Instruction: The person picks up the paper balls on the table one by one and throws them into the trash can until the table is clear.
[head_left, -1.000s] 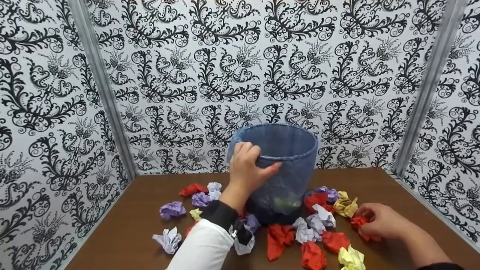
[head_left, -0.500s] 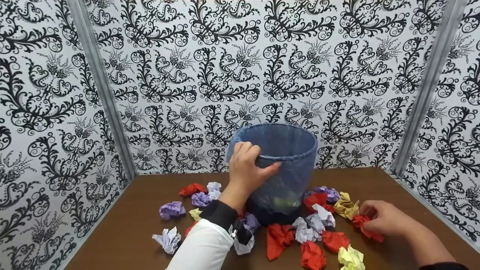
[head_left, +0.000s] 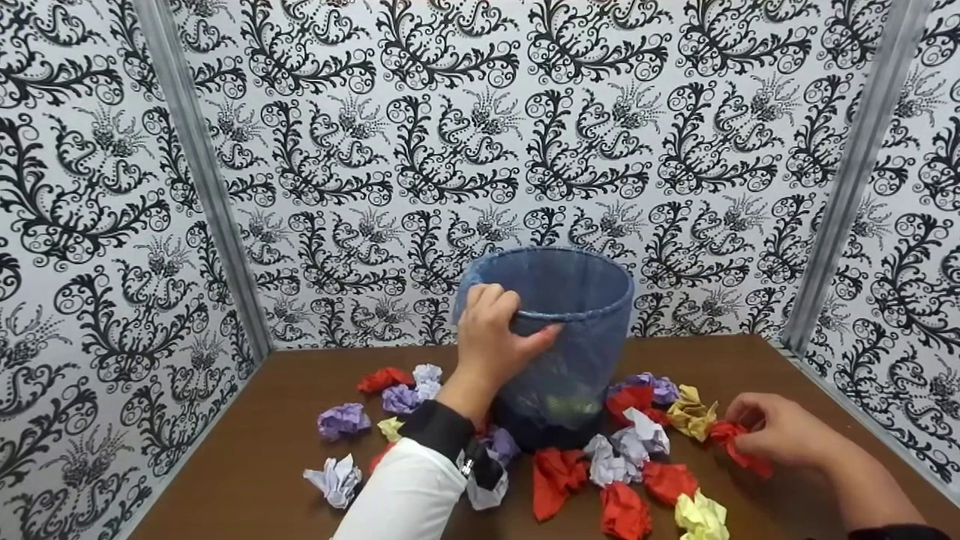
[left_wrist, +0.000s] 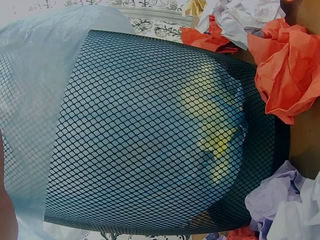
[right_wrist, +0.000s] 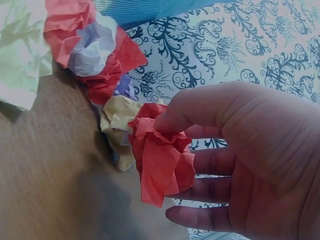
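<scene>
My left hand (head_left: 491, 330) grips the near-left rim of a mesh wastebasket (left_wrist: 130, 130) lined with a blue plastic bag (head_left: 577, 352). Thumb outside, fingers over the edge. Through the mesh in the left wrist view, yellow crumpled paper (left_wrist: 215, 135) shows near the bottom. At the right, my right hand (head_left: 787, 431) pinches a red crumpled paper ball (right_wrist: 162, 155) between thumb and fingers. Just left of that ball lies a tan-yellow paper ball (head_left: 691, 412).
Crumpled paper balls surround the basket on the brown table (head_left: 255, 435): purple (head_left: 343, 421), white (head_left: 334, 480), red (head_left: 626, 511) and pale yellow (head_left: 702, 516). Patterned wall panels (head_left: 450, 150) enclose the table at the back and sides.
My right hand has shifted slightly right and up with the red paper ball, drawing it a little away from the tan-yellow one. The left hand stays on the rim.
</scene>
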